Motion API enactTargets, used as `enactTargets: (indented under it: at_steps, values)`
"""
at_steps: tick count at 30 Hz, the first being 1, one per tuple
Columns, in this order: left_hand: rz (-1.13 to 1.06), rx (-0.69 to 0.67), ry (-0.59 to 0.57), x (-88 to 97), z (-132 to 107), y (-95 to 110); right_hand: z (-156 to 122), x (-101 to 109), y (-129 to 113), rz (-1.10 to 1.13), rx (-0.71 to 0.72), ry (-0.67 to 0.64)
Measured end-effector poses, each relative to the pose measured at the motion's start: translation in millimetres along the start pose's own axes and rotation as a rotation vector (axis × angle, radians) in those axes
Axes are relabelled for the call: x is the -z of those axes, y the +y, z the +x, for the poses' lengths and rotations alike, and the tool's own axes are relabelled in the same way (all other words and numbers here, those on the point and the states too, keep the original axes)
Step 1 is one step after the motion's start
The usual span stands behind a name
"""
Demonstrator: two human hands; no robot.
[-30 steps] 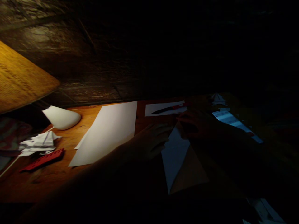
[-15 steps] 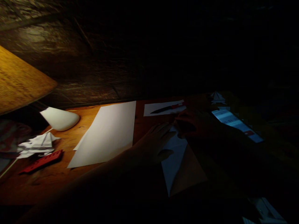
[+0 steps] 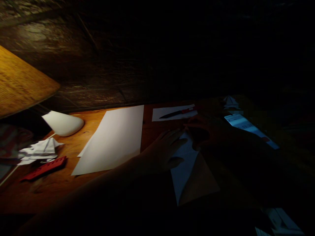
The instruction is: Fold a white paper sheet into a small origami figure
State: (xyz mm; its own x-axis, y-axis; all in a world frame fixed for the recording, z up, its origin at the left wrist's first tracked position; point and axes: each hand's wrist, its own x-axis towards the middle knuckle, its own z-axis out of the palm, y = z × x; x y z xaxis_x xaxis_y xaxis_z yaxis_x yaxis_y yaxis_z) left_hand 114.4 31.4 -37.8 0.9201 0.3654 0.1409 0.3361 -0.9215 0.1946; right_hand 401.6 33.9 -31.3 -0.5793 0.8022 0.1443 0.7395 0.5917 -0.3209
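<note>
Resting on folded, pointed paper (image 3: 185, 165): left hand (image 3: 164, 148)

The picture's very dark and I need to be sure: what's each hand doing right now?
Left hand: open, over the left edge of the paper.
Right hand: curled near the paper's far tip; too dark to tell if it grips.

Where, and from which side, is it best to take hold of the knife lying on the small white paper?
Probably by its red handle, coming from the right: that end lies towards the right hand, while the dark blade points left, its tip away from that hand.
</note>
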Motion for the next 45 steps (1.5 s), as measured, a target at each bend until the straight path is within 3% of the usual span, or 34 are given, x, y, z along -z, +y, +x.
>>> enactTargets:
  at_steps: [14,27,34,45]
  values:
    - [0.034,0.014,0.023,-4.6,0,1,-7,-1,-19,-0.001,-0.042,-0.08]
    - [0.041,-0.005,0.002,-2.2,1,2,-8,-6,-18,0.049,-0.035,-0.06]
    - [0.029,-0.127,-0.029,-1.5,3,3,-7,-2,-28,0.066,-0.051,-0.082]
    - [-0.008,-0.121,-0.074,-1.1,3,3,-7,-3,-24,0.049,-0.034,-0.084]
